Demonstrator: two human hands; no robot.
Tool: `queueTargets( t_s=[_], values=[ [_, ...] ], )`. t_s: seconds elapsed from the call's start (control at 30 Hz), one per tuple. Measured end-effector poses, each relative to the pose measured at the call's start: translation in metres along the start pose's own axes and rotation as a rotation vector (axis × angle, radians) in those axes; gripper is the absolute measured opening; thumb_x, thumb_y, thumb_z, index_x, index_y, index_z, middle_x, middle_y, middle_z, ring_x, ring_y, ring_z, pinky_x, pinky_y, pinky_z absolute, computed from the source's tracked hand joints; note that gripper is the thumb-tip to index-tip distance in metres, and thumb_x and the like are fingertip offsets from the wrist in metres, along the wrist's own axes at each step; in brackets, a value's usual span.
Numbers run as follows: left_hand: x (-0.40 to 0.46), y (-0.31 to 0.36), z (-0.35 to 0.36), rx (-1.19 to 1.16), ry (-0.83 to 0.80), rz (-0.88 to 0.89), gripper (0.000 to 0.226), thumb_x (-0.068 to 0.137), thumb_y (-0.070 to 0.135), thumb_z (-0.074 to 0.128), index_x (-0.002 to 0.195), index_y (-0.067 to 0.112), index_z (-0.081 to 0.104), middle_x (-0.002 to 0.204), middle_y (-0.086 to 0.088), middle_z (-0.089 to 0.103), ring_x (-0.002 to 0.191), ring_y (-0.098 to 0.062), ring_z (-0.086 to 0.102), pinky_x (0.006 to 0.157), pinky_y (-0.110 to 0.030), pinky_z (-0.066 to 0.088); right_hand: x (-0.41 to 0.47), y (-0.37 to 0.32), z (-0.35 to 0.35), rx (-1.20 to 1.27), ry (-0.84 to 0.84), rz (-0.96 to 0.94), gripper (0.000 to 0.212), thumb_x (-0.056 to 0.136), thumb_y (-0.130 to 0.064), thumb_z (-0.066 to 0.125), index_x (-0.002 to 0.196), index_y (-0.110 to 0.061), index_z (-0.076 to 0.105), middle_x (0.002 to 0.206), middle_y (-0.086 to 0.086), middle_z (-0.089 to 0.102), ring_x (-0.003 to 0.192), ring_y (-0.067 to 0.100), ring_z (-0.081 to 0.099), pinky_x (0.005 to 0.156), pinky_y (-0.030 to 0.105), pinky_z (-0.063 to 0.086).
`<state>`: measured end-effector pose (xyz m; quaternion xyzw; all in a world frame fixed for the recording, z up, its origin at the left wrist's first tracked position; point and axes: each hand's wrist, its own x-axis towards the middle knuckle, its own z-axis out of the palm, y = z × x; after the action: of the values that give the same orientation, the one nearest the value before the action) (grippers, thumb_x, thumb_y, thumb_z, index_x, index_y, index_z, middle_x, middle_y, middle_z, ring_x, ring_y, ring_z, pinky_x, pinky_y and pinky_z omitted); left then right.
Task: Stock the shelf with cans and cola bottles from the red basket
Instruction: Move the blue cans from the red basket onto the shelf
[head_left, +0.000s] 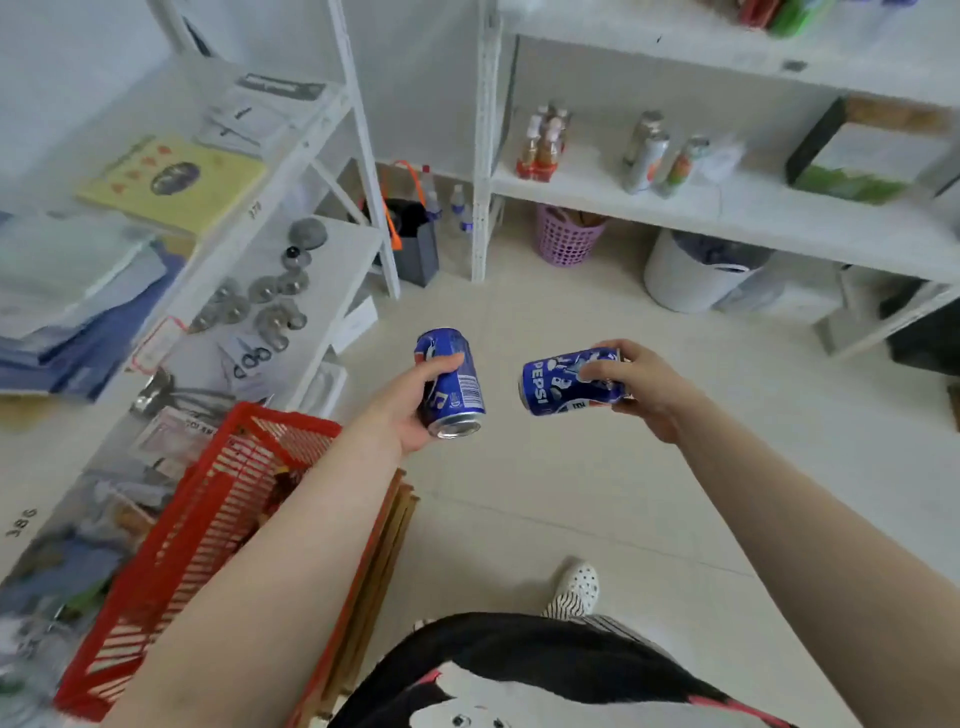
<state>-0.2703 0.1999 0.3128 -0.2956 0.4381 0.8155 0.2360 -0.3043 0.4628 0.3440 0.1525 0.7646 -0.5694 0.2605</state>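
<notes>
My left hand (402, 402) grips a blue Pepsi can (460, 387), held nearly upright with its base tilted toward me. A second blue Pepsi can (553, 387) lies sideways in my right hand (644, 387). Both cans hang over the tiled floor at mid-frame, apart from each other. The red basket (208, 525) stands at lower left under my left forearm; its contents are mostly hidden. The white shelf (737, 208) at upper right holds a pack of small bottles (543, 145) and a few slim cans (647, 153).
A white shelf unit (332, 249) on the left carries metal lids, papers and books. Under the right shelf sit a pink basket (566, 236) and a white bucket (691, 273). A grey bag (415, 244) stands in the corner. My shoe (576, 587) is on the floor.
</notes>
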Motion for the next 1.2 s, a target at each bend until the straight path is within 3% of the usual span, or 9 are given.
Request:
queueTargets(
  t_s=[0.17,0.27,0.4,0.53,0.63,0.87,0.97,1.07,1.2],
  values=[
    [0.05,-0.014,0.116,0.152,-0.189,-0.082,0.055,0.074,0.023,0.072,0.125,0.011,0.055,0.124,-0.019,0.063,0.107,-0.034,0.061,0.099,-0.052,0.047,0.009,0.004,-0.104,0.003,0.036,0.078,0.025,0.081,-0.035,0.065,0.102,-0.021,0.064,0.089,0.0,0.068,0.077,0.014,0.057,0.062,0.026,0.041],
    [0.078,-0.028,0.18,0.193,-0.3,-0.135,0.052,0.075,0.025,0.07,0.122,0.009,0.056,0.122,-0.019,0.064,0.112,-0.035,0.06,0.105,-0.057,0.039,0.017,0.004,-0.161,-0.043,0.044,0.11,0.032,0.081,-0.051,0.062,0.1,-0.026,0.066,0.082,-0.001,0.069,0.068,0.013,0.058,0.059,0.025,0.04],
    [0.108,-0.044,0.255,0.211,-0.338,-0.173,0.058,0.069,0.028,0.074,0.121,0.009,0.055,0.115,-0.02,0.066,0.106,-0.036,0.063,0.097,-0.058,0.046,0.027,0.006,-0.233,-0.045,0.035,0.192,0.051,0.076,-0.068,0.059,0.093,-0.021,0.066,0.078,0.003,0.071,0.059,0.014,0.059,0.056,0.022,0.041],
    [0.128,-0.045,0.299,0.214,-0.352,-0.213,0.064,0.068,0.029,0.075,0.124,0.009,0.053,0.112,-0.02,0.065,0.101,-0.036,0.065,0.094,-0.057,0.048,0.03,0.013,-0.285,0.088,-0.136,0.144,0.027,0.085,-0.04,0.065,0.1,-0.017,0.064,0.085,0.003,0.066,0.064,0.013,0.055,0.053,0.019,0.043],
    [0.161,-0.037,0.347,0.236,-0.342,-0.245,0.057,0.07,0.03,0.073,0.119,0.007,0.055,0.105,-0.019,0.068,0.097,-0.035,0.066,0.096,-0.056,0.047,0.053,0.016,-0.329,0.15,-0.097,0.067,0.016,0.084,-0.019,0.069,0.099,-0.015,0.065,0.083,0.001,0.065,0.064,0.01,0.053,0.056,0.018,0.044],
    [0.245,-0.004,0.434,0.236,-0.356,-0.233,0.049,0.078,0.038,0.067,0.117,0.009,0.058,0.105,-0.013,0.067,0.093,-0.026,0.065,0.092,-0.044,0.051,0.134,0.013,-0.39,0.527,0.178,0.034,0.034,0.078,-0.023,0.074,0.107,-0.012,0.062,0.098,0.005,0.069,0.092,0.019,0.062,0.085,0.031,0.052],
    [0.288,0.023,0.469,0.231,-0.397,-0.219,0.038,0.086,0.024,0.059,0.122,0.011,0.055,0.102,-0.01,0.067,0.089,-0.024,0.066,0.081,-0.039,0.054,0.174,-0.008,-0.426,0.624,0.208,0.021,0.042,0.066,-0.022,0.076,0.105,-0.012,0.064,0.096,0.004,0.069,0.089,0.02,0.065,0.082,0.038,0.055],
    [0.324,0.057,0.511,0.293,-0.495,-0.18,0.025,0.087,0.008,0.053,0.11,0.009,0.06,0.096,-0.009,0.071,0.084,-0.022,0.069,0.076,-0.037,0.055,0.209,-0.033,-0.464,0.704,0.211,0.021,0.038,0.066,-0.021,0.072,0.102,-0.01,0.066,0.093,0.006,0.069,0.085,0.024,0.066,0.069,0.037,0.057],
    [0.369,0.098,0.578,0.458,-0.49,-0.059,0.04,0.076,0.009,0.068,0.114,0.003,0.06,0.102,-0.01,0.069,0.085,-0.02,0.069,0.072,-0.033,0.059,0.253,-0.067,-0.517,0.652,0.221,-0.05,0.042,0.07,-0.021,0.075,0.108,-0.008,0.064,0.096,0.006,0.07,0.09,0.026,0.066,0.078,0.04,0.056]
  ],
)
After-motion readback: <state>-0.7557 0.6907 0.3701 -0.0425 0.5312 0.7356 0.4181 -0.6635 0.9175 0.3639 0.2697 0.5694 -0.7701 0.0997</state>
